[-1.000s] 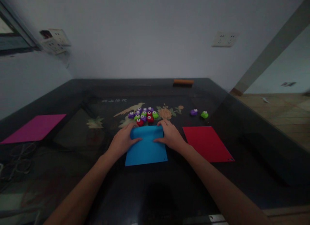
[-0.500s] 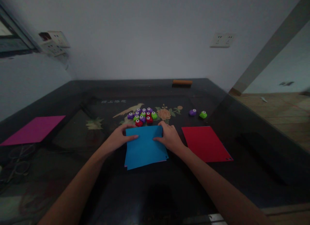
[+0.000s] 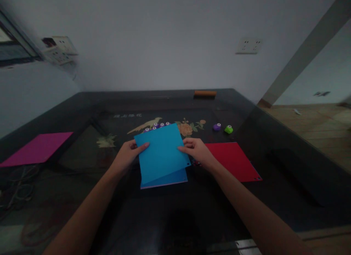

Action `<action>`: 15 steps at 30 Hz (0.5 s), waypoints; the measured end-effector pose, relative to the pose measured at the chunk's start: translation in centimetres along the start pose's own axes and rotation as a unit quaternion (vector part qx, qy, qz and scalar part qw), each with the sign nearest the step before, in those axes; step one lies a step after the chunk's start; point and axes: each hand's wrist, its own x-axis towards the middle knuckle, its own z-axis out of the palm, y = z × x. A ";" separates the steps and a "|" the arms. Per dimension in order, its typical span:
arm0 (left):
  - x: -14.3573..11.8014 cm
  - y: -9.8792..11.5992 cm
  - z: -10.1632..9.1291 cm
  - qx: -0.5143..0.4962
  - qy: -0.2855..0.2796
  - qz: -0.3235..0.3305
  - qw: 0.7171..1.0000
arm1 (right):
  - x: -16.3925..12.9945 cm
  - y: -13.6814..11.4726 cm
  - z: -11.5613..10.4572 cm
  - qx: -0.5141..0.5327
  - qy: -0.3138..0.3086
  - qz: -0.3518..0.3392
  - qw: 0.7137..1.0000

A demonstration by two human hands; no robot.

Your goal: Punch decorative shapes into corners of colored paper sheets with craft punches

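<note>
Head view: blue sheet [image 3: 161, 152] between both grips.

Both bare forearms reach forward and converge toward the blue sheet [image 3: 161, 152]. The left hand [image 3: 128, 155] pinches its left edge, thumb on top, fingers beneath. The right hand [image 3: 195, 149] grips its right edge likewise, knuckles up, wrist straight.

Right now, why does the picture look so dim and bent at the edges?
Head view: light is low, so the dark table swallows detail while the blue sheet between the left hand and right hand stands out; the wide lens curves the edges, and the left side looks blurred.
</note>
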 end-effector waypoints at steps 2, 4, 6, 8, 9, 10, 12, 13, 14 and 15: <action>-0.3 0.1 0.2 -0.027 -0.029 -0.013 0.999 | -0.1 0.0 -0.1 0.021 0.018 0.004 1.000; -0.6 0.0 0.5 -0.024 -0.065 -0.033 0.997 | -0.1 0.0 -0.1 0.032 0.040 0.002 0.999; -0.9 -0.3 0.6 0.002 -0.094 -0.046 0.994 | -0.1 -0.1 -0.2 0.040 0.051 -0.004 0.998; -1.2 -0.7 0.7 0.031 -0.116 -0.053 0.991 | -0.2 -0.2 -0.3 0.044 0.055 -0.008 0.997; -1.2 -0.9 0.8 0.043 -0.125 -0.056 0.990 | -0.2 -0.3 -0.3 0.046 0.055 -0.011 0.997; -1.3 -1.1 0.8 0.054 -0.134 -0.060 0.988 | -0.2 -0.3 -0.3 0.047 0.055 -0.014 0.997; -1.3 -1.3 0.8 0.074 -0.151 -0.061 0.984 | -0.3 -0.3 -0.3 0.048 0.056 -0.021 0.997; -1.3 -1.3 0.8 0.083 -0.156 -0.058 0.983 | -0.3 -0.3 -0.3 0.047 0.057 -0.024 0.997; -1.3 -1.3 0.8 0.090 -0.157 -0.052 0.982 | -0.3 -0.3 -0.3 0.045 0.058 -0.026 0.997; -1.3 -1.3 0.7 0.096 -0.158 -0.046 0.982 | -0.3 -0.3 -0.3 0.044 0.060 -0.026 0.997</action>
